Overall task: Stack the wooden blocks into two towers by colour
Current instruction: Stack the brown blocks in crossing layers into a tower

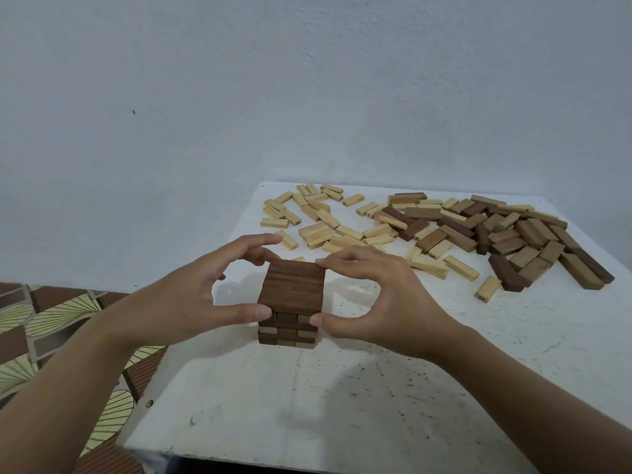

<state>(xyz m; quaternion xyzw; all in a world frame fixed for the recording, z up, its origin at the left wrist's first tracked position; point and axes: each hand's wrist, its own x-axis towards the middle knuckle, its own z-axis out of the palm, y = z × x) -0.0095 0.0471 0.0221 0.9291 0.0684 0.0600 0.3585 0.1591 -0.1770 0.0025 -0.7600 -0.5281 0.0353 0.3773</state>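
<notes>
While left hand [205, 295] and right hand [372, 302] pinch its top corners, the dark tower [290, 302] looks light, stiff, unglued. Squeeze opposite faces gently; sideways shoves risk toppling.

Two bare forearms reach in from the lower corners and meet in the middle. The left hand [201, 292] and right hand [383, 295] each curve into a C, thumb low and forefinger high, their fingertips pinching opposite sides of the dark block tower [292, 285].
</notes>
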